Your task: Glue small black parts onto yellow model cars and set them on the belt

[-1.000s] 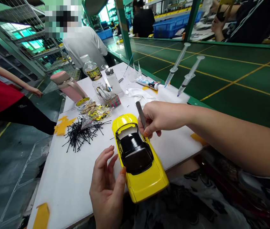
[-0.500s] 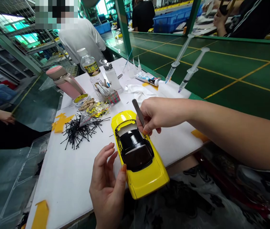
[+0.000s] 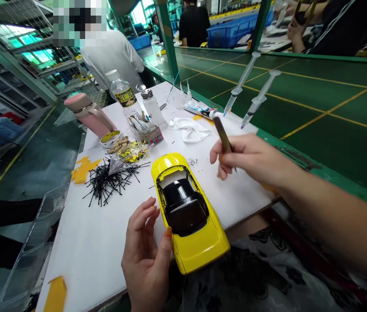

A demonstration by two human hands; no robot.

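Note:
The yellow model car body (image 3: 199, 251) with a black roof and dark window lies at the table's front edge. My left hand (image 3: 147, 251) is at its left side, thumb against the yellow edge and curved fingers beside it. To the right of the car, my right hand (image 3: 242, 156) is closed around dark metal tweezers (image 3: 223, 136), whose tip points down over the table. Small black specks (image 3: 192, 162) are scattered on the white tabletop between the car and my right hand. A heap of thin black sticks (image 3: 105, 182) lies to the left.
Behind the heap stand a pink flask (image 3: 89, 115), a plastic bottle (image 3: 123, 95), a white dispenser bottle (image 3: 152, 108) and a tape roll (image 3: 110, 138). Two syringes (image 3: 242, 82) (image 3: 261, 99), a glue tube (image 3: 199, 109) and a white cloth (image 3: 191, 130) lie farther right. A person in white (image 3: 112, 56) is beyond.
My right hand has moved away from the car's side to the right, keeping the tweezers. This uncovers the black specks. My left hand and the car have hardly moved.

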